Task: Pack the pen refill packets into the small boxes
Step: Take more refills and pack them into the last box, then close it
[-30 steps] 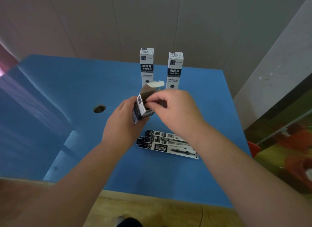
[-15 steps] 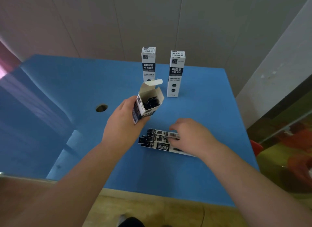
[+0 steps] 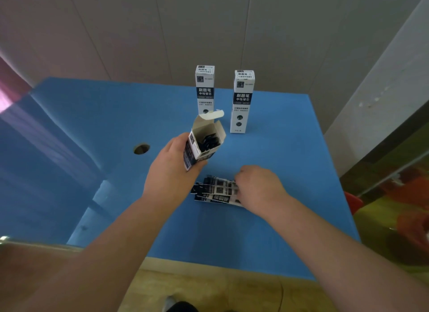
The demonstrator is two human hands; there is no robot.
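The pen refill packets (image 3: 216,191) are lying in a loose, overlapping pile on the blue table (image 3: 267,237), near its front, fanned so that their ends are sticking out to the left where they can be picked off one at a time. The right hand (image 3: 257,188) is resting on the right end of the pile, fingers curled down onto the top packets; whether it is already pinching one cannot be told. Just above and left of the pile, the left hand (image 3: 171,170) is gripping the open box (image 3: 202,144) by its lower half, tilting its mouth toward the person, flap up, presumably to take the next packet; dark packets are already showing inside. Two closed boxes (image 3: 242,102) are standing upright farther back, likely already filled.
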